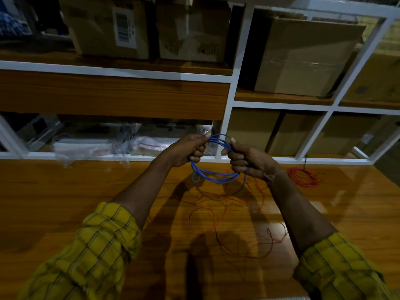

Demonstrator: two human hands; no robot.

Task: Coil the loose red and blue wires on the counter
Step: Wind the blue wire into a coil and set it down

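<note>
left hand (188, 148) and right hand (244, 158) both gripping a round blue wire coil (213, 177), thin loose red wire (218, 213) squiggled over glossy wooden counter (65, 191), neat red coil (304, 177) beside

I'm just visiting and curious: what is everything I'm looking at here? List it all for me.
blue wire coil: one, blue, held up above the counter between both hands.
red wire coil: one, red, lying on the counter at the right.
loose red wire: a tangle, count unclear, red, spread on the counter below the hands.
counter: one, orange-brown wood, across the foreground.
shelving: one unit, white frame with wood boards, behind the counter.
cardboard boxes: several, brown, in the shelf compartments.
plastic bags: a pile, clear, on the lowest shelf at the left.
left hand: one, grips the coil's left side; yellow checked sleeve.
right hand: one, grips the coil's right side; yellow checked sleeve.
</note>
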